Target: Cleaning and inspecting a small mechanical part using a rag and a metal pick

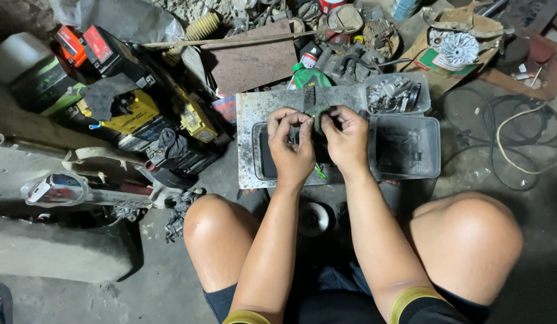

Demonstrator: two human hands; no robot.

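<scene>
Both hands meet over a dark tray that sits on a grey metal plate on the floor. The left hand and right hand are curled, fingertips pinched together on a small dark-green part held between them, just above the tray's far edge. The part is mostly hidden by the fingers, so its shape cannot be told. Each hand grips it from its own side, thumbs near the middle.

Just right of the tray stands an empty-looking clear tub with a grimy bottom. Beyond that tub, touching its far side, a smaller tub holds metal parts. Beyond the tray, at the plate's far edge, lies a green bottle. Left of the tray, well apart, lie yellow and black batteries. Near the tray's near side, between the person's bare knees, a round metal disc lies on the floor. Right of the tubs, black cable coils on the floor.
</scene>
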